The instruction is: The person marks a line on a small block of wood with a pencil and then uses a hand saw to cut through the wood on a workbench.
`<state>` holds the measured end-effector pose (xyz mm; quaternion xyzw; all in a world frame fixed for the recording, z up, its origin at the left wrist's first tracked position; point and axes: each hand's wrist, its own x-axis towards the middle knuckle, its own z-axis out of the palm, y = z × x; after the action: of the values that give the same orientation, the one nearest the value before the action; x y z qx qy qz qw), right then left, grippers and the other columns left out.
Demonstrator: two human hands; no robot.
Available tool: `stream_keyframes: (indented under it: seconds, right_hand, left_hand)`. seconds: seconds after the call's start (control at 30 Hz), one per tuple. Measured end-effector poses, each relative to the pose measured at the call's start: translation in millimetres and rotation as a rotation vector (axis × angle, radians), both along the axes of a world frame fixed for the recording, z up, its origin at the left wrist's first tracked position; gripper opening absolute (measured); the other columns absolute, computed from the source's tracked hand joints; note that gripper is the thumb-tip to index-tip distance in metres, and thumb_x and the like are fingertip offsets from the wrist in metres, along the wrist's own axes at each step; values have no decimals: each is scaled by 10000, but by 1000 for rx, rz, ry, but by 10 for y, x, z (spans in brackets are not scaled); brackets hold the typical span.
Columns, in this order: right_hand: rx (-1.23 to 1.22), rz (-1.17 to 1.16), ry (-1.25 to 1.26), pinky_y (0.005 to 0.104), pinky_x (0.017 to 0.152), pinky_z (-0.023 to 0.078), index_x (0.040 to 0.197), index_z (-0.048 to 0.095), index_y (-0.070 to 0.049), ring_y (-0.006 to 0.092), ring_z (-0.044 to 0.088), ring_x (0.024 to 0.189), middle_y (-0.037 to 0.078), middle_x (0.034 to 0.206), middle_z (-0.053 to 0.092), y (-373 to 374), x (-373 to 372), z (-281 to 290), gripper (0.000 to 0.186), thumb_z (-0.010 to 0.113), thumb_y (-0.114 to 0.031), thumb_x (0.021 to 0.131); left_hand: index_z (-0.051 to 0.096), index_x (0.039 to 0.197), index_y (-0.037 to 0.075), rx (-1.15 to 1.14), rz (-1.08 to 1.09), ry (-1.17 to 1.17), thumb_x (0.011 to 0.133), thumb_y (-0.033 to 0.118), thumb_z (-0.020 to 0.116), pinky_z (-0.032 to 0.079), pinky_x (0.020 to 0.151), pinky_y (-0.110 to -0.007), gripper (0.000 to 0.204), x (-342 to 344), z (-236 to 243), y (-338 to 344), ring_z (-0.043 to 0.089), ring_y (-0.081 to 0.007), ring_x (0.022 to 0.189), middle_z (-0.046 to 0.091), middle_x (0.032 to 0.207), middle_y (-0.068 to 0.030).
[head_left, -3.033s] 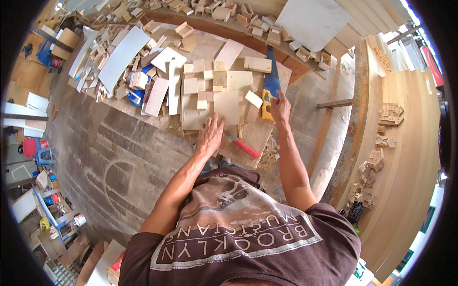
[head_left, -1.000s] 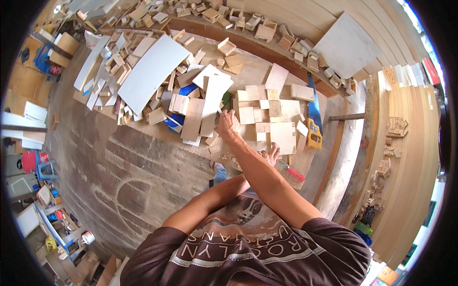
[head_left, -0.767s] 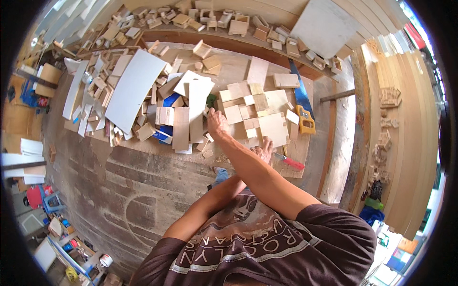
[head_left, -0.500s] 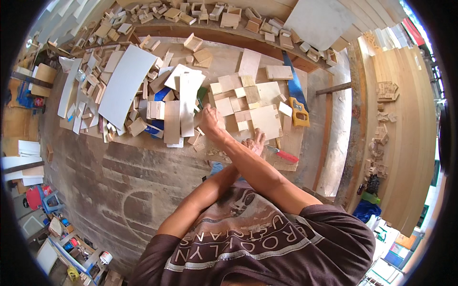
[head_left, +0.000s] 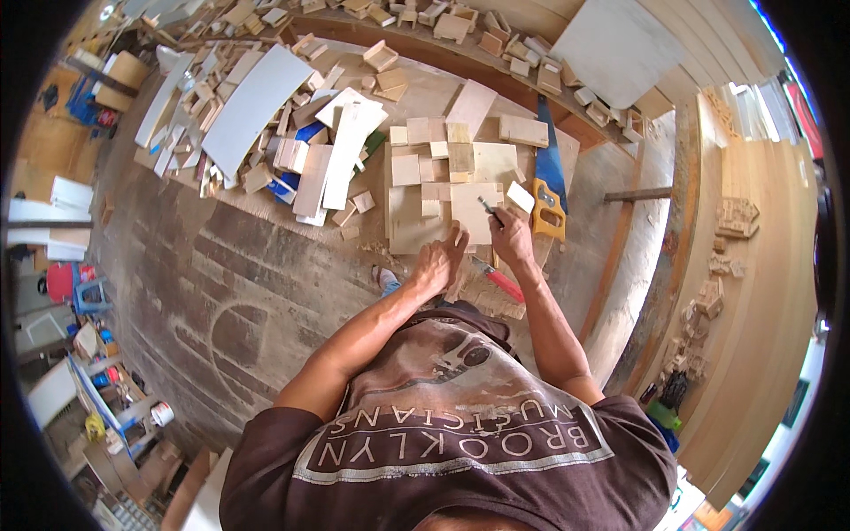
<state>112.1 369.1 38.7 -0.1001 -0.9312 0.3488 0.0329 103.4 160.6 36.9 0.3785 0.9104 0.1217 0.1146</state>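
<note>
My right hand [head_left: 513, 236] grips a slim dark pencil-like tool [head_left: 487, 204] over a square light board [head_left: 474, 199]. My left hand [head_left: 443, 261] rests at the front edge of that board, fingers extended. The board lies among several wooden blocks and squares [head_left: 405, 168] on the wooden work surface [head_left: 571, 150]. Right of them lies a hand saw [head_left: 550, 211] with a blue blade and yellow handle. Just below my hands is a tool with a red handle [head_left: 503, 283]. White strips [head_left: 345, 159] lie to the left of the blocks.
A curved white panel [head_left: 248, 106] and many offcuts cover the left of the work surface. A back shelf holds small wooden pieces [head_left: 452, 25] beside a large pale panel [head_left: 615, 49]. Long planks [head_left: 753, 319] with small wooden models lie on the right; clutter [head_left: 115, 416] fills the lower left.
My arms have uncrossed. My right hand has moved right from beside the white strips to over the square board, now holding the slim tool; my left hand has moved left and slightly up.
</note>
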Motion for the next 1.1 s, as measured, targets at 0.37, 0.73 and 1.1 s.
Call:
stream_keyframes:
  seconds: [0.37, 0.73, 1.1]
  right_hand:
    - [110, 226, -121, 495, 844, 567, 1213, 683, -117, 396, 705, 987, 204, 1048, 728, -244, -65, 26, 348, 701, -293, 914]
    - [284, 511, 47, 490, 832, 594, 1342, 584, -162, 415, 693, 1030, 206, 1236, 631, -1285, -1817, 351, 423, 617, -139, 921]
    - [768, 912, -85, 459, 902, 602, 1474, 492, -350, 346, 697, 1108, 154, 1491, 450, -2120, -3059, 252, 588, 523, -59, 964]
  left_hand:
    - [452, 1466, 16, 52, 134, 25, 852, 69, 632, 599, 757, -483, 642, 139, -279, -94, 733, -328, 908, 380, 1619, -122]
    - [419, 1503, -2, 13, 127, -108, 879, 115, 603, 582, 751, -475, 660, 166, -66, -81, 701, -335, 876, 283, 1661, -147]
    - [440, 1494, 11, -33, 110, 18, 893, 211, 662, 547, 639, -404, 670, 145, -125, -104, 655, -244, 733, 319, 1638, -146]
